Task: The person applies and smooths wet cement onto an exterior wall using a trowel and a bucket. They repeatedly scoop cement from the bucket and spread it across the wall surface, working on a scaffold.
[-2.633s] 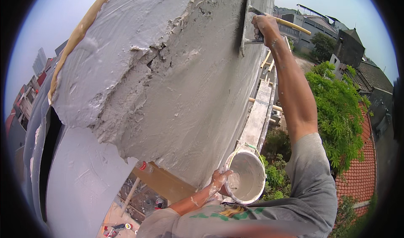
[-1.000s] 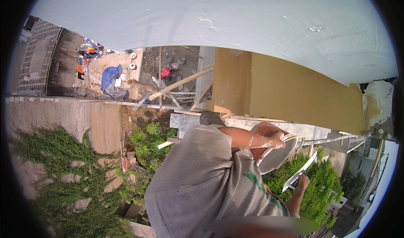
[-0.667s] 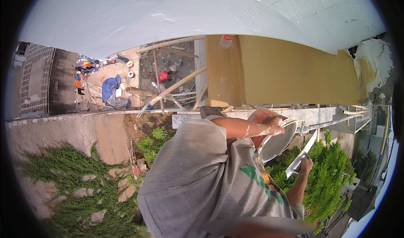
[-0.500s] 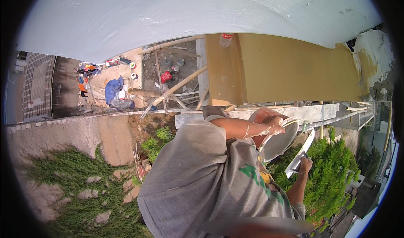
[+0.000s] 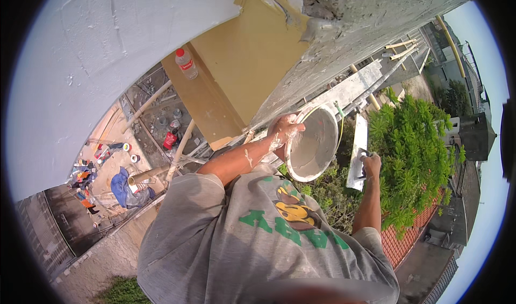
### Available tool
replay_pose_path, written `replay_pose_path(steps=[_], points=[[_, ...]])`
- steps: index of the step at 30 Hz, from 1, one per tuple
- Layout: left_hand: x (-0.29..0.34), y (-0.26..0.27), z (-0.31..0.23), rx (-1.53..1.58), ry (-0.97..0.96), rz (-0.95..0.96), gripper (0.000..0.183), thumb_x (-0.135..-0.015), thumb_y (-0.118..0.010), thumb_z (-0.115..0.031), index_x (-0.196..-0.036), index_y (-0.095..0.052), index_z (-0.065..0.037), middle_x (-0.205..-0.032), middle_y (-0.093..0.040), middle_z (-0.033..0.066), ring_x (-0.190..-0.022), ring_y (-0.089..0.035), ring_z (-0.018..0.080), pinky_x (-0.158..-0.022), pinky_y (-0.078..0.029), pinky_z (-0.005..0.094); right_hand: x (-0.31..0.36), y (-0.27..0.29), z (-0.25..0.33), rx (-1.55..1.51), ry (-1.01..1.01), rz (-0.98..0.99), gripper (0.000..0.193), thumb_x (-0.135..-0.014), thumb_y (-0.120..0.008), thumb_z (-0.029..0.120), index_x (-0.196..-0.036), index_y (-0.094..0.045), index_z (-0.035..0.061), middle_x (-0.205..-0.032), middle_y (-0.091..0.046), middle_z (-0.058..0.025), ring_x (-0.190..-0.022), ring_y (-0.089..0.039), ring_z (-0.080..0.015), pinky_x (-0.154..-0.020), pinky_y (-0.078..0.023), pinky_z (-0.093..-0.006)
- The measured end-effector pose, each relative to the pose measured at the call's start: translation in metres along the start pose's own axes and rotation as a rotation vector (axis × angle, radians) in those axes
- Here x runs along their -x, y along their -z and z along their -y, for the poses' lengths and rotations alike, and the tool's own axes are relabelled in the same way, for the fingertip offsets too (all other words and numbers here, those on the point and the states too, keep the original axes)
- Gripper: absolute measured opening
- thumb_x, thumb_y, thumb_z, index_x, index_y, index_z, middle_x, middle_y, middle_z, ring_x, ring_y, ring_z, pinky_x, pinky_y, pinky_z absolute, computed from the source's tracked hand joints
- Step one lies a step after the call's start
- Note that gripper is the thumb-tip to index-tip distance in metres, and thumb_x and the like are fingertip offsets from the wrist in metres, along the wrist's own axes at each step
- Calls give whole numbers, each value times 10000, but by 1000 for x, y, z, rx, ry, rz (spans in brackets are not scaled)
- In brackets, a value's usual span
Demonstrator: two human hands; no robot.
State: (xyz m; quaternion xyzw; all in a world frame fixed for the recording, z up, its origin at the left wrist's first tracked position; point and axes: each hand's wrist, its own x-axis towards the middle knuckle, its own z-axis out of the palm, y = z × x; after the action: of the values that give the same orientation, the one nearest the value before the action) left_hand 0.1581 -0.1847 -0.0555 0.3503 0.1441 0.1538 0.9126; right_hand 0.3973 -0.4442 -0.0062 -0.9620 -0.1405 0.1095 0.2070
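Observation:
My left hand (image 5: 286, 130), smeared with white plaster, is closed on the near-left rim of a bucket (image 5: 313, 149). The bucket is tilted so that its mouth faces me, and grey-white paste coats its inside. A thin yellowish handle wire (image 5: 339, 133) curves along its right side. Farther right, my right hand (image 5: 371, 166) is wrapped round the grip of a plastering trowel (image 5: 358, 143). The trowel's long flat pale blade stands upright to the right of the bucket, apart from it. Part of the grip is hidden by my fingers.
A white-plastered wall surface (image 5: 97, 62) fills the upper left. A red-capped bottle (image 5: 186, 65) stands on a tan ledge (image 5: 207, 97). Beyond the bucket run a plank (image 5: 349, 86) and poles. Far below lie a blue tarp (image 5: 123, 188), a red bucket (image 5: 170, 140) and a leafy tree (image 5: 408, 159).
My view has turned toward the right. The bucket has tipped to show more of its inside, and my left hand still grips it. The trowel now stands more upright in my right hand.

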Motion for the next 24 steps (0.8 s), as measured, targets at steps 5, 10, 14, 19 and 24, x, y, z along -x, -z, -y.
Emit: replay_pose_path(steps=[5, 10, 14, 19, 24], points=[[-17, 26, 13, -415, 68, -275, 190, -691, -718, -197, -792, -635, -60, -722, -594, 20, -658, -558, 126, -605, -444, 310, 65, 69, 44, -112, 14, -94, 225, -695, -643, 146, -811, -567, -31, -680, -586, -125, -614, -543, -224, -616, -436, -364], [-55, -3, 33, -632, 15, -206, 292, -643, -683, -273, -839, -701, -58, -707, -625, 43, -692, -559, 173, -656, -436, 321, 85, 103, 20, -53, 98, -206, 272, -660, -623, 139, -864, -586, -37, -755, -582, -147, -684, -516, -259, -677, -428, -378], [-63, -7, 21, -606, -43, -140, 318, -637, -688, -303, -834, -688, -53, -719, -625, 40, -677, -560, 153, -630, -432, 317, 87, 85, 11, -146, 144, -302, 260, -657, -621, 102, -854, -561, -57, -721, -561, -160, -669, -515, -280, -665, -426, -390], [-81, 5, 22, -771, -33, -137, 286, -642, -707, -268, -831, -679, -56, -741, -617, 42, -720, -560, 149, -664, -441, 319, 106, 56, 2, -252, 51, -373, 216, -625, -646, 50, -787, -537, -42, -732, -596, -161, -673, -555, -254, -683, -454, -367], [-88, 38, 18, -795, -11, -220, 276, -659, -711, -250, -812, -657, -27, -763, -617, 56, -738, -560, 167, -679, -444, 329, 132, 33, -2, -258, 127, -293, 247, -660, -706, 36, -847, -559, -32, -795, -617, -155, -732, -586, -218, -689, -455, -346]])
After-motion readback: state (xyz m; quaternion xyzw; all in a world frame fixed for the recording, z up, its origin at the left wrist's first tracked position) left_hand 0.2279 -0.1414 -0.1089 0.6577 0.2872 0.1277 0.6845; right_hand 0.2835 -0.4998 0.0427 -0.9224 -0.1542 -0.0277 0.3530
